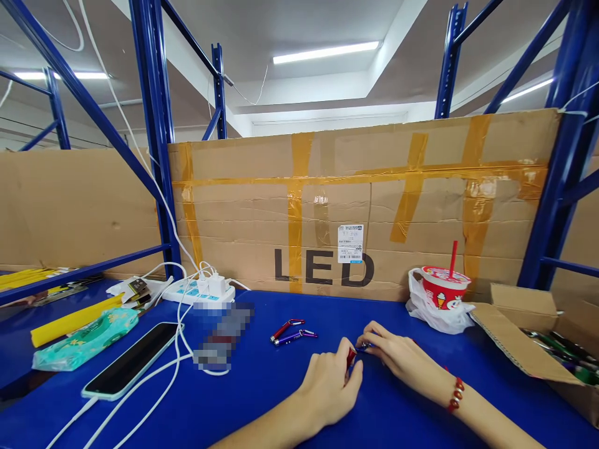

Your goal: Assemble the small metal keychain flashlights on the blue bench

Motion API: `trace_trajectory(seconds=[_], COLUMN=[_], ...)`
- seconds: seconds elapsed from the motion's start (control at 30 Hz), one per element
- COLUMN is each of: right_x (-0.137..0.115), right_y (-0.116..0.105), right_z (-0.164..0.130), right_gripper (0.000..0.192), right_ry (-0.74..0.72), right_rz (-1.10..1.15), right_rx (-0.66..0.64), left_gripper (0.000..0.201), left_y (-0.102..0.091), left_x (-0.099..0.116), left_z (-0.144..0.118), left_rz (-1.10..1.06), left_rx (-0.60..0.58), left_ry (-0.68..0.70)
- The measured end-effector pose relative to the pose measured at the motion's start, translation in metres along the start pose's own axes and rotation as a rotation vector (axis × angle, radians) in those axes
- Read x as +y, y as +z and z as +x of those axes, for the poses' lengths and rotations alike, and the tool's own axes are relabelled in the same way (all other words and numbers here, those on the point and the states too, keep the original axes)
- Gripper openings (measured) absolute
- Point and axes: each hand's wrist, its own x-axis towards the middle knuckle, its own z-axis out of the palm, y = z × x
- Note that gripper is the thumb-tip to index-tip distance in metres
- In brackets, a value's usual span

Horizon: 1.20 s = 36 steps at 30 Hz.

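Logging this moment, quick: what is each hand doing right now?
Left hand: closed, pinching a small red keychain piece.
Right hand: fingertips closed on a small dark piece meeting the red one.

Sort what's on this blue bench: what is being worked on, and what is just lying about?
In hand: small red keychain piece between left hand and right hand; red and purple keychain lights; open carton.

Lying about: phone, power strip, snack cup, tissue pack.

Phone (pixel 128 362) left of hands, open box (pixel 538 337) right.
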Motion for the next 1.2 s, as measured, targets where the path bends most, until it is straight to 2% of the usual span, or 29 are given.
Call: trace_trajectory(seconds=[0.2,0.4,0.5,0.73,1.03,1.1,1.2], right_x=[0.005,-0.001,-0.004,-0.010,-0.005,-0.005,-0.005], right_y=[-0.005,-0.004,-0.003,0.002,0.010,0.008,0.004], right_z=[0.003,0.005,0.005,0.003,0.004,0.004,0.003], right_gripper=[0.018,0.029,0.029,0.023,0.028,0.030,0.027], right_ry=[0.099,0.298,0.286,0.194,0.327,0.345,0.295], right_rz=[0.215,0.695,0.843,0.827,0.980,0.940,0.794], right_rx=[0.125,0.245,0.268,0.251,0.105,0.086,0.120], left_gripper=[0.022,0.020,0.017,0.016,0.016,0.016,0.017], left_y=[-0.005,-0.004,-0.001,0.000,-0.001,-0.001,0.000], left_x=[-0.002,-0.009,-0.010,-0.010,-0.011,-0.011,-0.010], left_z=[0.001,0.005,0.007,0.009,0.009,0.009,0.007], left_rz=[-0.021,-0.088,-0.170,-0.251,-0.243,-0.261,-0.282], left_rx=[0.000,-0.021,0.001,0.019,-0.035,-0.051,-0.066], left_ry=[0.009,0.067,0.086,0.132,0.163,0.157,0.144])
